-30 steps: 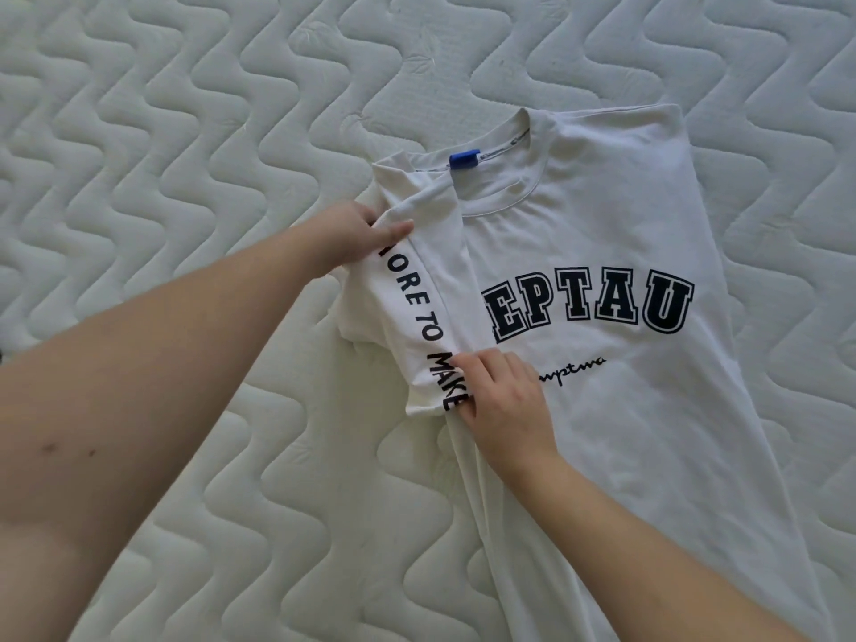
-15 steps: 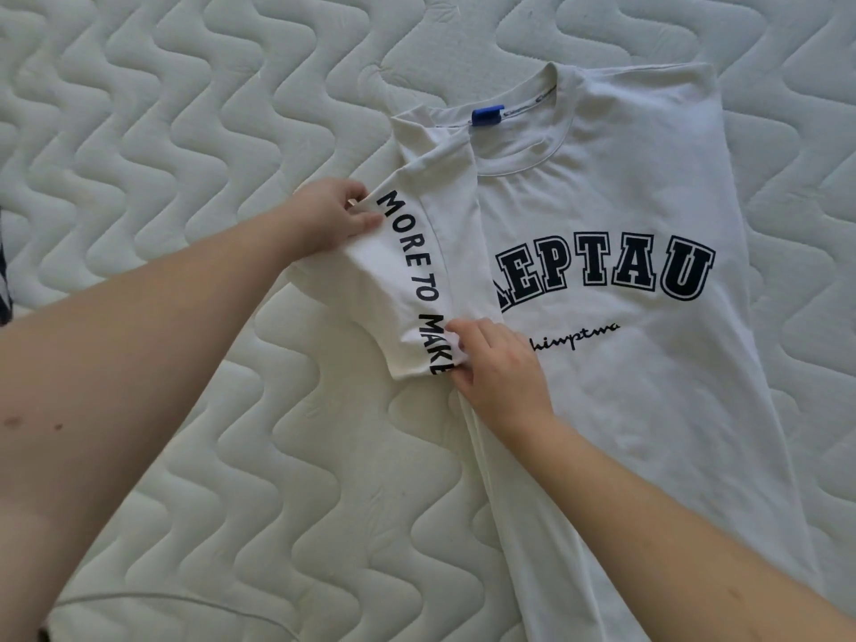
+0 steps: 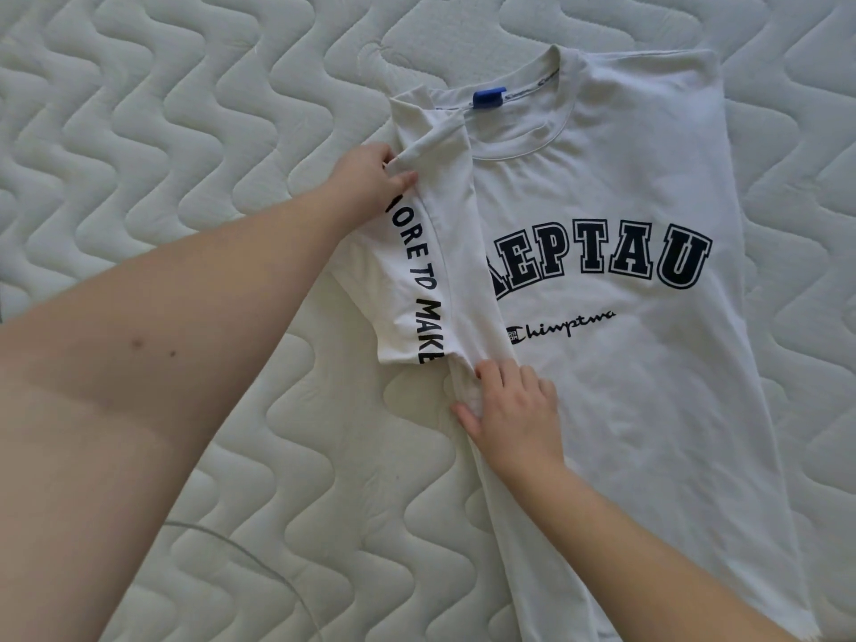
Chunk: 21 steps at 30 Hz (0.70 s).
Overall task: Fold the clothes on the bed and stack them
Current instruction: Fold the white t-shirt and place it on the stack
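Head view: left hand pinching "MORE TO MAKE" sleeve; flat right hand on "Chinptwa" T-shirt

T-shirt flat on the bed, right of centre from where I'm watching

Its sleeve is folded over the left edge, a cable lies on the mattress near-left.
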{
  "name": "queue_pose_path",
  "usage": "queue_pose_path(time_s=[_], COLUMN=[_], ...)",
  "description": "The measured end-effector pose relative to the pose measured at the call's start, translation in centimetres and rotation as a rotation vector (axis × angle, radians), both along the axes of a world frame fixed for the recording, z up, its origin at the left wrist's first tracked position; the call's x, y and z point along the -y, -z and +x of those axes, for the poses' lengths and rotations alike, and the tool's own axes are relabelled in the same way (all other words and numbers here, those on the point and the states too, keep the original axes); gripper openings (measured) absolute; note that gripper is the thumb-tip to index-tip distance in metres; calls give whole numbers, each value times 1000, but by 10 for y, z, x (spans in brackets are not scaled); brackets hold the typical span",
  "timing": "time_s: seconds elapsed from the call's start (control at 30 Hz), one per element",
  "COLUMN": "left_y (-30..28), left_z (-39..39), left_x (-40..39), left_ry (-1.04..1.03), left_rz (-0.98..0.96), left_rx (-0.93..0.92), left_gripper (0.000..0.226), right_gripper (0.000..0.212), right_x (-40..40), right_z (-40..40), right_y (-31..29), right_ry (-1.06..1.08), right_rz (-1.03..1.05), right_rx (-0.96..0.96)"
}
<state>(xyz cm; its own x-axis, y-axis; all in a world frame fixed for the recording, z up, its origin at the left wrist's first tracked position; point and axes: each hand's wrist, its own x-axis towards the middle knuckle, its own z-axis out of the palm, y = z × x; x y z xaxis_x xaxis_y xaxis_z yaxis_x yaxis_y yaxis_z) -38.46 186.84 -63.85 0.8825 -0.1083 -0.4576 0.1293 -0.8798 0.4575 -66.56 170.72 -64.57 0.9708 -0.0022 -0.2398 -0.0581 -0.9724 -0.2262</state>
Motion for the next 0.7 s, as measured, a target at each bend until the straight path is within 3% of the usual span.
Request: queue_pose_path(time_s=[0.1,0.2,0.37,0.5,0.7], left_y=[-1,2,12,6,7], left_z=[8,10,5,8,8], left_x=[4,4,8,-1,-7], left_ry=[-22,-43,-107,62,50], left_rz=[1,-3,-51,-51,25], left_rx=[59,103,52,-44,85], left_gripper=[15,18,35,42,21], right_gripper=[61,69,43,31,30], right_x=[-1,1,2,4,12], right_z=[-10,-20,-40,-47,-55], right_y=[0,2,1,1,0], right_ry=[18,64,-34,-78,-233], right_rz=[-29,12,-67,-96,42], right_rx=[49,121,94,87,234])
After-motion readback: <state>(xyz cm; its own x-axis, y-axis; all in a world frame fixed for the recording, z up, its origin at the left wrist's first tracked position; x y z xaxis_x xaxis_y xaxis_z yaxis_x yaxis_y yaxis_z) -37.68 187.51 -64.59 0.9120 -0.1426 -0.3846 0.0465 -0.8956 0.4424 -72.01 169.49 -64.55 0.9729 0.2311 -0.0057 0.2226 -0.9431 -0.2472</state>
